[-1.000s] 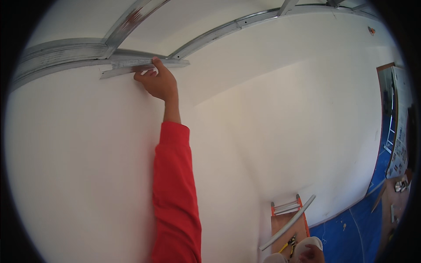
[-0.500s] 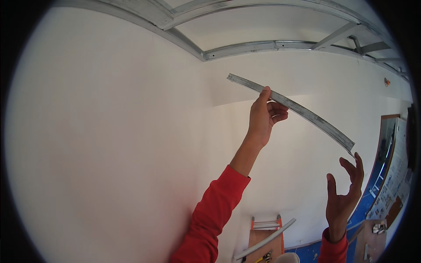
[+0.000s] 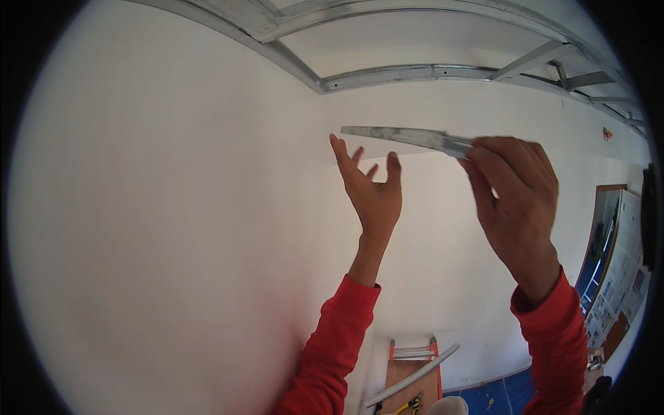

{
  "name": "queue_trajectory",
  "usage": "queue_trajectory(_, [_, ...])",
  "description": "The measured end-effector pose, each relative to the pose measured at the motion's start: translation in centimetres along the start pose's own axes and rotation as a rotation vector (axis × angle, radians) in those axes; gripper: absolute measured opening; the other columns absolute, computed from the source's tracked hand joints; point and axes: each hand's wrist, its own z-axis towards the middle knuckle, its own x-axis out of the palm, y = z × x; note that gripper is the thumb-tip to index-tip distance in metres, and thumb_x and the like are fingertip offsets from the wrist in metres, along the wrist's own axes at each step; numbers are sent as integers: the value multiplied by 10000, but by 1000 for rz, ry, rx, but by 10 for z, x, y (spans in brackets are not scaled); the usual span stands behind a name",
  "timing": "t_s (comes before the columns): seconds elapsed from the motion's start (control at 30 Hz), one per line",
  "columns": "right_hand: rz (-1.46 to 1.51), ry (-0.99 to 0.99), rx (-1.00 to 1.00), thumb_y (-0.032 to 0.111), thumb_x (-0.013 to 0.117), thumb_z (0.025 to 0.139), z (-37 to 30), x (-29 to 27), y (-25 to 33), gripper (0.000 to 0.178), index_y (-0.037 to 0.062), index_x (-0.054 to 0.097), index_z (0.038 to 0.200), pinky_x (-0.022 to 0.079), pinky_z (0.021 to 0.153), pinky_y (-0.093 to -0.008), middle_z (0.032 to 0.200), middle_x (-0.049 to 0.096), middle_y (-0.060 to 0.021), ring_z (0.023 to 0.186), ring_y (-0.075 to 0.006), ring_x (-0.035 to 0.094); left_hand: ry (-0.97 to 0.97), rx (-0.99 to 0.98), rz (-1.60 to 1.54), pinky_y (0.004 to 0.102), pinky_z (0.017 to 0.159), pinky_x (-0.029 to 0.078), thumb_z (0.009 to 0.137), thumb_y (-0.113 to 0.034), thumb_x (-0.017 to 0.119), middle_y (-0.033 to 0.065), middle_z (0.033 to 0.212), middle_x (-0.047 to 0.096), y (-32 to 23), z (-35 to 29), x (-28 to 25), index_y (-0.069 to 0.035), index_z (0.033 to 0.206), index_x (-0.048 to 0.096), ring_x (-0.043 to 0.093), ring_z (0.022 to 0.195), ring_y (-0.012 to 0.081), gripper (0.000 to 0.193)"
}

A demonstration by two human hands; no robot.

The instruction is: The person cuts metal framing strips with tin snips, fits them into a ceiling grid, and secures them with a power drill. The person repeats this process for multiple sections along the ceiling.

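Metal strip held at one end below ceiling frame

The right hand (image 3: 520, 200) is clamped on the right end of the metal strip (image 3: 401, 135), apparently leaving its length free. The left hand (image 3: 375, 194), fingers spread, stands near the opposite end, perhaps for steadying. Open room separates strip from ceiling frame (image 3: 408, 74) edge.

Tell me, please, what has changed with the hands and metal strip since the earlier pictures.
The metal strip came down from the ceiling frame and rightward, then swung nearly level. The left hand, which held it, has let go and is open near its left end; the right hand has taken hold of its right end. The ceiling frame and the grey pole below stayed put.
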Motion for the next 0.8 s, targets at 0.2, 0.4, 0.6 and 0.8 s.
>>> queue_trajectory(0.2, [11, 3, -196, 108, 733, 795, 42, 56, 2, 63, 90, 673, 797, 529, 757, -371, 853, 633, -32, 805, -207, 666, -64, 237, 250, 445, 973, 549, 778, -101, 877, 207, 1276, 661, 15, 62, 17, 27, 1409, 558, 658, 1201, 373, 719])
queue_trajectory(0.4, [224, -134, -259, 100, 764, 787, 91, 77, 9, 170, 93, 708, 947, 564, 796, -396, 934, 666, -42, 895, -237, 696, -209, 326, 219, 411, 803, 597, 857, -183, 805, 220, 1050, 739, 40, 143, 4, 99, 1195, 625, 748, 968, 346, 476])
queue_trajectory(0.6, [400, -151, -37, 183, 728, 935, 9, 3, -19, 527, 36, 540, 1405, 522, 953, -401, 1366, 618, -166, 1131, -297, 653, -229, 174, 120, 375, 810, 626, 840, -146, 808, 229, 1032, 732, 55, 194, -11, 171, 1177, 585, 752, 934, 295, 514])
queue_trajectory(0.8, [280, 24, 700, 28, 632, 916, -168, -95, 51, 463, -78, 496, 1346, 500, 851, -394, 1155, 604, -220, 980, -288, 598, -253, 212, 198, 367, 795, 614, 862, -192, 817, 212, 995, 738, 64, 202, 5, 154, 1192, 602, 745, 902, 301, 525])
